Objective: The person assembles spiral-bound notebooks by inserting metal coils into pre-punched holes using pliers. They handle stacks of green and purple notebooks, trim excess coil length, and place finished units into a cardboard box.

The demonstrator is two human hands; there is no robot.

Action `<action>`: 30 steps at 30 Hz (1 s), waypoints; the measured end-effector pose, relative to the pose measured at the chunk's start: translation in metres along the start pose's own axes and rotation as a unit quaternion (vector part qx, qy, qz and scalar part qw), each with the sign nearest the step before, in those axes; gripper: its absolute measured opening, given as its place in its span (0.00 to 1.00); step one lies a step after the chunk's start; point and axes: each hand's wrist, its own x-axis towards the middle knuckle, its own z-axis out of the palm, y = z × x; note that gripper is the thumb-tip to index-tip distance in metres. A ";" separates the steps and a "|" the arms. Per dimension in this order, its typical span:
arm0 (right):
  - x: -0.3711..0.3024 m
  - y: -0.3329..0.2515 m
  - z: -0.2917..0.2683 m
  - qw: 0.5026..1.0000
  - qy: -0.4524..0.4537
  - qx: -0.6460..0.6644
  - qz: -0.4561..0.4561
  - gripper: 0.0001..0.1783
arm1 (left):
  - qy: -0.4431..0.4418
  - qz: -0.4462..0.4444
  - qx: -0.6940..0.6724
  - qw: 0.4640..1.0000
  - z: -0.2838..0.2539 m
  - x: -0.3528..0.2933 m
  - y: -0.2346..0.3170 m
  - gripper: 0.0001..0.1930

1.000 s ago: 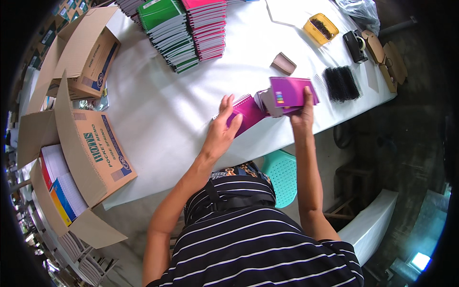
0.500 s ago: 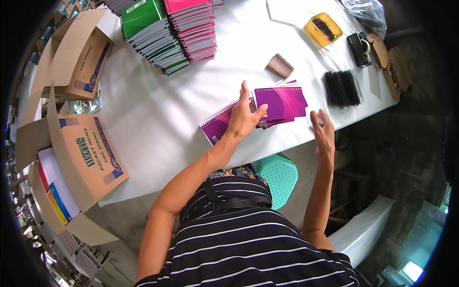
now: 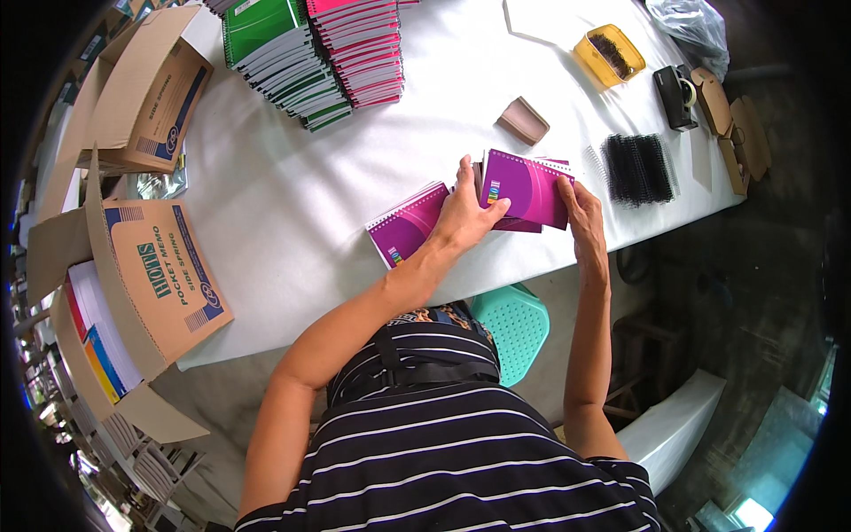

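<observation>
Both of my hands are on a small purple memo notebook (image 3: 525,188) with a row of punched holes along its top edge. At its left side my left hand (image 3: 465,211) grips it, thumb over the cover and fingers behind. My right hand (image 3: 585,217) pinches its right corner between thumb and fingers. More purple covers show partly underneath, mostly hidden. Left of my left hand, another purple notebook stack (image 3: 409,220) lies on the white table, its punched edge facing away. A bundle of black binding spirals (image 3: 638,170) lies right of my right hand.
Tall stacks of green notebooks (image 3: 288,66) and pink notebooks (image 3: 356,49) stand at the back. Cardboard boxes (image 3: 158,266) line the left side. A small brown block (image 3: 523,121), a yellow tub (image 3: 608,55) and a black tape dispenser (image 3: 675,97) are beyond. A green stool (image 3: 510,332) stands below the table edge.
My right hand has moved up and left from beside the table edge and taken hold of the notebook's right corner. The notebook has tilted, and my left hand has shifted slightly right.
</observation>
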 end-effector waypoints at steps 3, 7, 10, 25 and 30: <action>0.001 0.000 0.002 0.999 0.009 0.032 -0.014 0.24 | 0.045 0.040 -0.006 0.998 0.002 0.002 -0.022 0.42; 0.004 0.000 -0.006 1.000 0.013 0.015 -0.003 0.24 | 0.072 0.072 0.064 0.993 0.004 -0.016 -0.017 0.36; 0.000 -0.006 -0.004 1.000 -0.010 0.023 -0.017 0.24 | 0.097 0.154 0.073 0.981 0.020 -0.022 -0.022 0.33; -0.004 -0.005 -0.009 0.997 0.002 0.080 -0.004 0.25 | 0.101 0.181 0.212 0.955 0.006 -0.020 -0.035 0.25; -0.005 0.000 -0.020 0.995 -0.022 0.087 0.037 0.24 | 0.073 0.162 0.257 0.950 0.003 -0.020 -0.036 0.26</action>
